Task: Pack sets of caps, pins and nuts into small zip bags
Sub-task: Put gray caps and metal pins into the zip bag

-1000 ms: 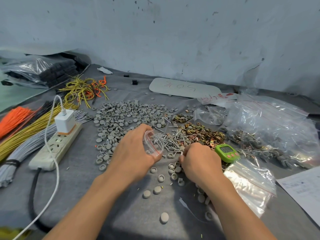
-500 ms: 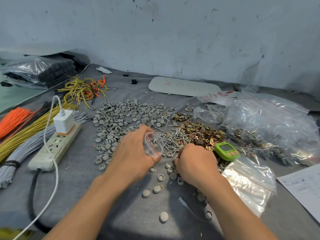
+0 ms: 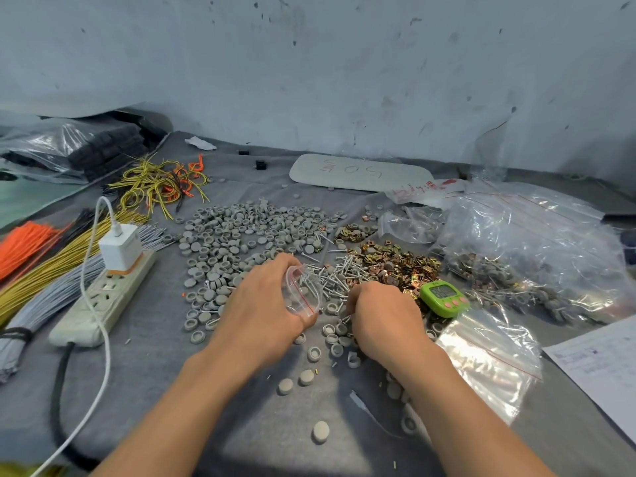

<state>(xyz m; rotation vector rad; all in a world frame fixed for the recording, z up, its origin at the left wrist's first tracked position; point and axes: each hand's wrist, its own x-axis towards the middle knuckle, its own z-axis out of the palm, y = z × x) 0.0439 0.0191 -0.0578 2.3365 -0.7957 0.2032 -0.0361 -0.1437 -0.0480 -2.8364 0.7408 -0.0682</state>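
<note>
Left hand (image 3: 265, 315) is gripping a zip bag (image 3: 303, 294), fingers (image 3: 275, 267) curled round it, mouth gaping toward the pins (image 3: 330, 280) on the desk (image 3: 155, 373); contents unclear. Right hand (image 3: 382, 315) is curling over the pile's near edge, fingers hidden, hold unreadable. Judgement: counting pins singly and feeding them into a wide mouth is looking safest. Large bag (image 3: 533, 256) at right is holding what look like packed sets.

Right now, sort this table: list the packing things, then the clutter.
For the job: small zip bag in the left hand, right hand at the pins, grey caps, brass nuts, spare zip bags.
Lying about: power strip, wire bundles, green timer, paper sheet.
</note>
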